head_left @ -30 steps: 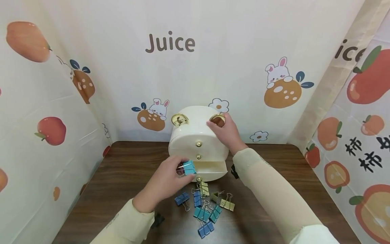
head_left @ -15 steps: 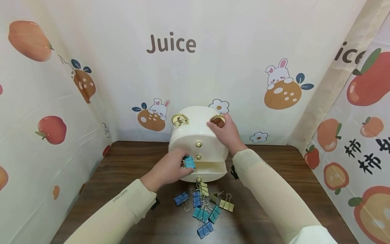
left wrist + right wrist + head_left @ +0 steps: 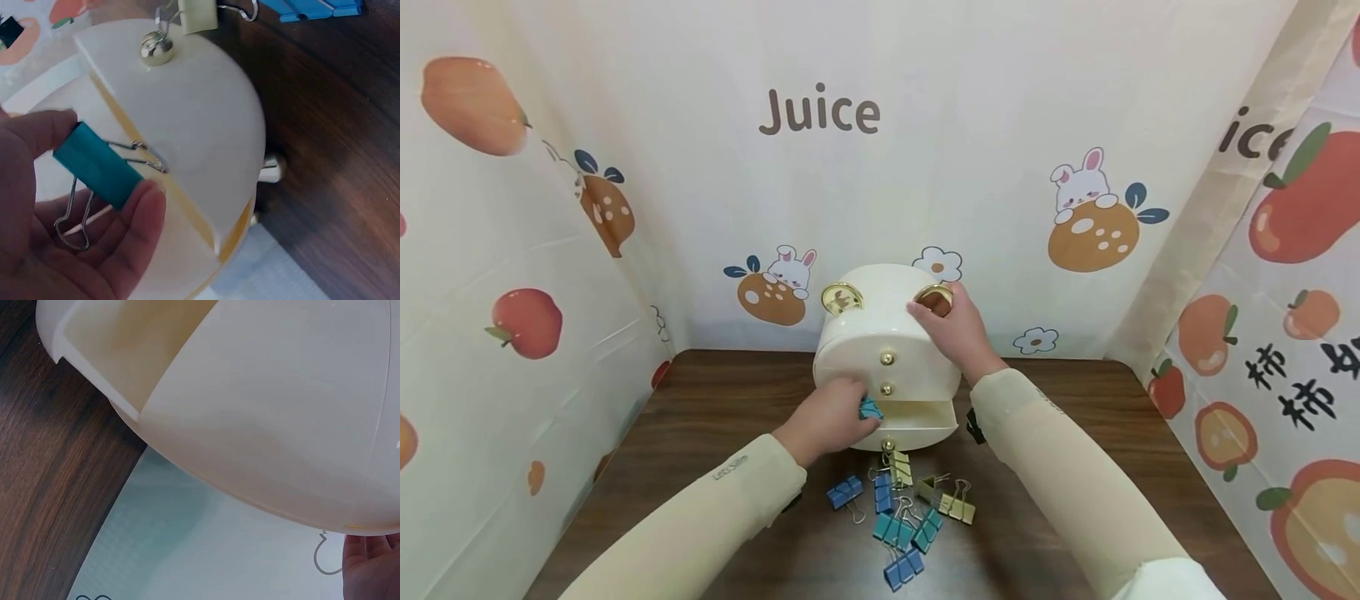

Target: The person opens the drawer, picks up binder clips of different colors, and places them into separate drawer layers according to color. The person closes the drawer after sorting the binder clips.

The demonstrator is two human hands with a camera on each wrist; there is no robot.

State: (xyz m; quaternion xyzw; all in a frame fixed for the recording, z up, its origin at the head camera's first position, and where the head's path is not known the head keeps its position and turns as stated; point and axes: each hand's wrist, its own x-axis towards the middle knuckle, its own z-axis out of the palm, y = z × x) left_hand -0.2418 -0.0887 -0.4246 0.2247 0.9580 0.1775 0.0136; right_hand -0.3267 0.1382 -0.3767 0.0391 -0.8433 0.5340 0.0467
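A teal binder clip [image 3: 100, 165] is pinched between the thumb and fingers of my left hand [image 3: 831, 419]. In the left wrist view its wire handles stick out on both sides, one pair overlapping the edge of the pulled-out drawer [image 3: 921, 414]. That drawer is the lowest of a cream-white drawer box [image 3: 883, 292] with gold knobs. At the box's top right, my right hand [image 3: 964, 329] grips a round gold-rimmed ear [image 3: 935, 302]. In the right wrist view only part of this hand shows, at the lower right corner.
Several binder clips lie before the drawer on the dark wooden table [image 3: 737, 392]: blue [image 3: 903, 569], teal [image 3: 892, 530] and yellow [image 3: 957, 507]. One yellow clip [image 3: 899, 468] sits right below the drawer's gold knob [image 3: 888, 445]. A printed curtain [image 3: 955, 108] stands behind the box.
My left hand first rises and shifts toward the drawer, then dips slightly; the teal clip turns with it and shows less in the head view. My right hand stays on the ear.
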